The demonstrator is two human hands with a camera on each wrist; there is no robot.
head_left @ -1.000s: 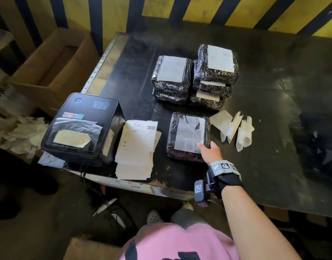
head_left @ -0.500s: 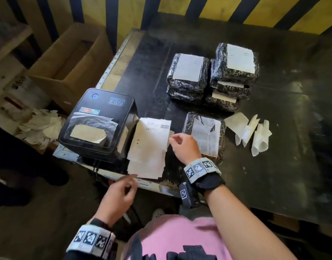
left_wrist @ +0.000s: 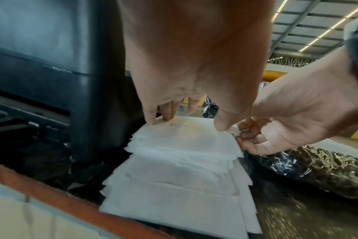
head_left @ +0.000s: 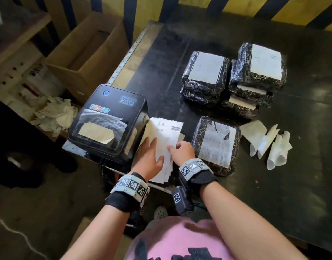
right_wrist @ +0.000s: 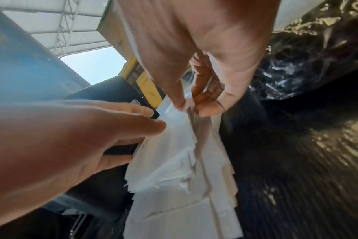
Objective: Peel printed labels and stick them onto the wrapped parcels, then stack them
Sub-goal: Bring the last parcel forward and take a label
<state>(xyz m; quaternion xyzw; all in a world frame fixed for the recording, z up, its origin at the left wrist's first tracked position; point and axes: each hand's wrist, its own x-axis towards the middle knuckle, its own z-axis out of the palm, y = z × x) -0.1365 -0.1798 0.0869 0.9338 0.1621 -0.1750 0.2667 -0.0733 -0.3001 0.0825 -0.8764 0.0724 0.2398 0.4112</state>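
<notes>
A pile of white printed labels (head_left: 162,136) lies between the black label printer (head_left: 108,121) and a black wrapped parcel (head_left: 216,145) at the table's front edge. My left hand (head_left: 150,156) presses flat on the pile (left_wrist: 174,169) with straight fingers. My right hand (head_left: 182,150) pinches the right edge of the top label (right_wrist: 186,103) between thumb and fingers. Two stacks of labelled parcels (head_left: 204,76) (head_left: 259,72) stand farther back.
Peeled backing papers (head_left: 266,143) lie right of the near parcel. An open cardboard box (head_left: 86,53) and crumpled paper scraps (head_left: 54,113) sit off the table's left side. The dark tabletop (head_left: 302,166) stretches to the right.
My right hand left the near parcel and moved left to the label pile, pinching its edge. My left hand rose from below the table and settled flat on the pile.
</notes>
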